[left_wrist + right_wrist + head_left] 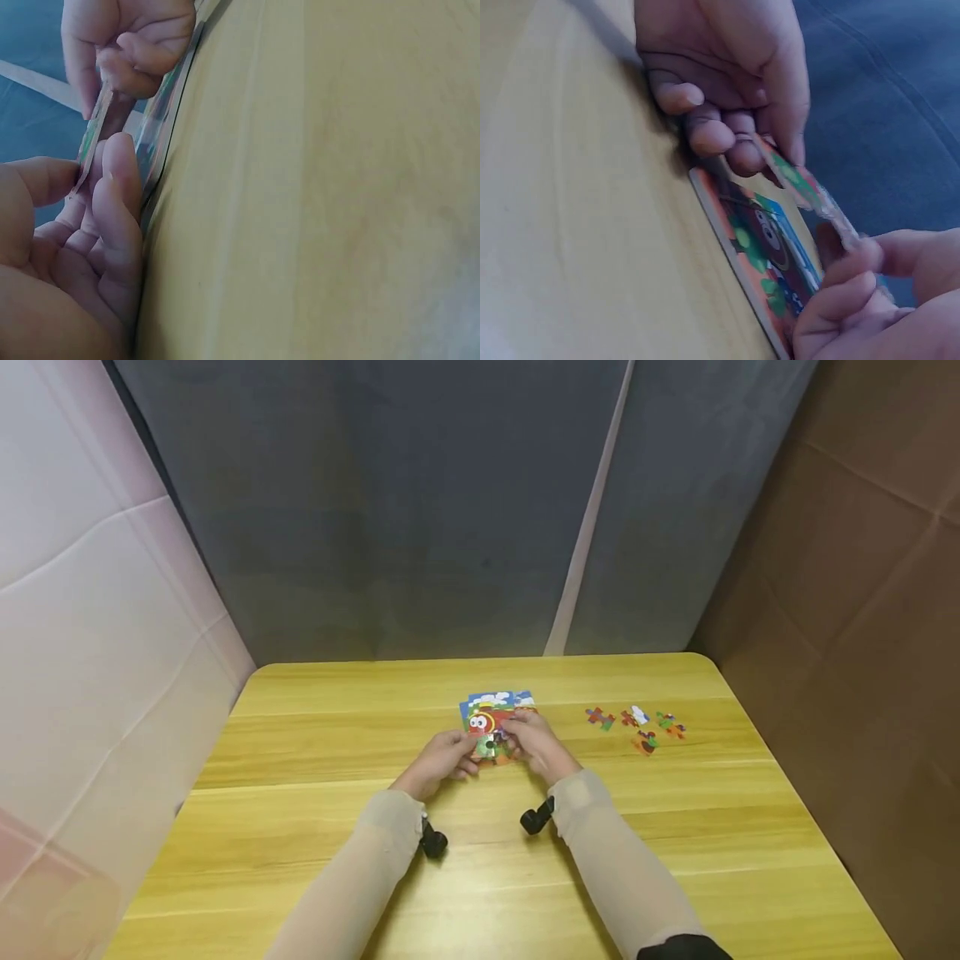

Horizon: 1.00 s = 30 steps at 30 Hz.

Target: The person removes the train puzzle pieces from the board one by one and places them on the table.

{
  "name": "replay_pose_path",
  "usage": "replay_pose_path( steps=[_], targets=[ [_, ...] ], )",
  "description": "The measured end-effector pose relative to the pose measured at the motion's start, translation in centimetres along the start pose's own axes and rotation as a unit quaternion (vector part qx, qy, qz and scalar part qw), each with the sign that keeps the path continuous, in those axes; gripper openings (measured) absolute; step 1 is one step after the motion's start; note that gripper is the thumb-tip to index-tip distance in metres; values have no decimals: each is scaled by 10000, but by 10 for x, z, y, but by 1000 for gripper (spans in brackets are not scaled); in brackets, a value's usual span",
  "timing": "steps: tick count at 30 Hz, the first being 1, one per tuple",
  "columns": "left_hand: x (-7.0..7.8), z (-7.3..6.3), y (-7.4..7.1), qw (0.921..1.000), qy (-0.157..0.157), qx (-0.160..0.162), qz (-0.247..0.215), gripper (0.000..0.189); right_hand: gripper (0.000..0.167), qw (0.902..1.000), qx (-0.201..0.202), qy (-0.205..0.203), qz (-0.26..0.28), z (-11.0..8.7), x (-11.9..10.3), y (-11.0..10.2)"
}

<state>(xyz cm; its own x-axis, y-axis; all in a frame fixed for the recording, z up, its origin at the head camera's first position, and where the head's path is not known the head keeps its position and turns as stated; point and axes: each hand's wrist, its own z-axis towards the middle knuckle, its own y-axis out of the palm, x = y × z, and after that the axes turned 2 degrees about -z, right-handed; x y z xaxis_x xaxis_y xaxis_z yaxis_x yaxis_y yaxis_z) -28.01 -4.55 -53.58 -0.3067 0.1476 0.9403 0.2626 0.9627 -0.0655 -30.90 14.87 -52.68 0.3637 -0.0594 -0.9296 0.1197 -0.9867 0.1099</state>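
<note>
left hand: the left hand pinches one end of a puzzle section between thumb and fingers.
right hand: the right hand pinches the other end with its thumb on the outer face; the remaining fingers are bent toward the palm.
puzzle section position: held between the two hands, tilted, above the picture board; red and green areas visible.
picture board position: lying on the table, below the hands; its print includes a face with big round white eyes. where the hands cover it, i cannot tell the print.
loose pieces: beyond the right hand and well apart from it; a red and green piece nearest, then a red and white group, a mixed-colour group farthest right, and an orange and dark group closest to the person.
sleeves: pale, on both forearms; a black camera at the left wrist, a matching camera at the right.
surroundings: dark grey cloth behind the table, white cloth to the left, brown cloth to the right.
</note>
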Motion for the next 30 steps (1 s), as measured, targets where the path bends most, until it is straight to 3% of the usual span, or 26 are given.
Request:
replay_pose_path(
  steps=[4, 9, 12, 15, 21, 25, 30],
  targets=[
    [-1, 2, 2, 10000, 42, 48, -4, 27, 30, 9999, 4, -73, -143, 1, 2, 5],
    [-2, 3, 4, 9998, 157, 46, 102, 28, 57, 9989, 208, -42, -429, 0, 1, 10],
    [-1, 2, 5, 9995, 213, 79, 200, 26, 68, 9995, 225, 64, -195, 0, -1, 11],
    [0, 2, 5, 9989, 294, 120, 345, 24, 68, 9994, 152, 201, 223, 1, -3, 11],
    [0, 2, 8, 9974, 437, 228, 529, 21, 52, 9964, 91, 384, 752, 3, -4, 11],
    [-2, 3, 8, 9970, 456, 246, 569, 20, 32, 9936, 150, 407, 1046, 5, -4, 9],
    [-2, 1, 7, 9979, 363, 223, 493, 20, 19, 9969, 266, 267, 696, 4, -5, 7]
  ],
)
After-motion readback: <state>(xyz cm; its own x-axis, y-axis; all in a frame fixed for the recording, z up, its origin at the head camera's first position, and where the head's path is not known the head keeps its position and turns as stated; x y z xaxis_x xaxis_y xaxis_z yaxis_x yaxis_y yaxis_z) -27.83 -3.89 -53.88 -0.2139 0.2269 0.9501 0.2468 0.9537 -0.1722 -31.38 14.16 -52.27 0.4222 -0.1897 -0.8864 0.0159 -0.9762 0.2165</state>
